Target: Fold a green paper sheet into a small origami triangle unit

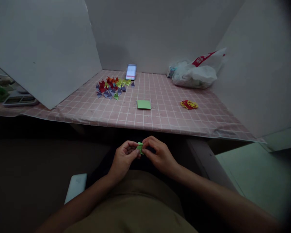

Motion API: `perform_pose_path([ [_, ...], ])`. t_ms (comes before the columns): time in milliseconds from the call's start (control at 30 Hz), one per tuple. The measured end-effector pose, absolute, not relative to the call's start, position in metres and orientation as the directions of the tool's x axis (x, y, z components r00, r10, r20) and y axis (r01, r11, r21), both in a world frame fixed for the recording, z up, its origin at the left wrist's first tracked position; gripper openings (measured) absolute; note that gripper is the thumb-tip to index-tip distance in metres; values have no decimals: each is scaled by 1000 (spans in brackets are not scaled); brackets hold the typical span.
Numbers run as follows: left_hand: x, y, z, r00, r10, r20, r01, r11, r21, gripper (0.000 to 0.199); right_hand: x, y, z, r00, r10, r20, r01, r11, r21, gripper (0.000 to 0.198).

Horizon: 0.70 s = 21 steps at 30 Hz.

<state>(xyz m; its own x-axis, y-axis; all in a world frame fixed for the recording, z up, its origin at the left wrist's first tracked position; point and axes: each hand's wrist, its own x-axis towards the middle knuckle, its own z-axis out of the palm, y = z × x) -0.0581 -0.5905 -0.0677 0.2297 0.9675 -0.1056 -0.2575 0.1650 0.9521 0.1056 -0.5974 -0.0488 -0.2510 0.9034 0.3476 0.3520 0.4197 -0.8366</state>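
Note:
Between my two hands, above my lap and just off the table's front edge, is a small folded piece of green paper (140, 147). My left hand (124, 158) pinches its left side between thumb and fingers. From the right, my right hand (158, 153) grips it with thumb and forefinger. Part of the paper is hidden behind the fingertips. Straight ahead on the table lies a stack of green square paper (144, 104). A cluster of small folded paper pieces (111, 87) in red, orange, yellow, purple and green stands to its left.
On the pink checked tablecloth (160, 119) are a lit phone (131, 72) propped at the back, a white plastic bag (196, 76) and red and yellow flat pieces (189, 104). White panels (50, 48) border the table. A white device (76, 186) lies at my left.

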Motion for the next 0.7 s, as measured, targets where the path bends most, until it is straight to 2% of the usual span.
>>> perform_pose_path([
  [467,-58,-589,-73,249,964,-90,-261,157,953,20,104,-598,-51,-210,920,331,340,386,-858,15],
  [700,-60,-587,-71,223,972,-76,-251,133,959,20,111,-592,-45,-368,873,320,322,443,-837,10],
])
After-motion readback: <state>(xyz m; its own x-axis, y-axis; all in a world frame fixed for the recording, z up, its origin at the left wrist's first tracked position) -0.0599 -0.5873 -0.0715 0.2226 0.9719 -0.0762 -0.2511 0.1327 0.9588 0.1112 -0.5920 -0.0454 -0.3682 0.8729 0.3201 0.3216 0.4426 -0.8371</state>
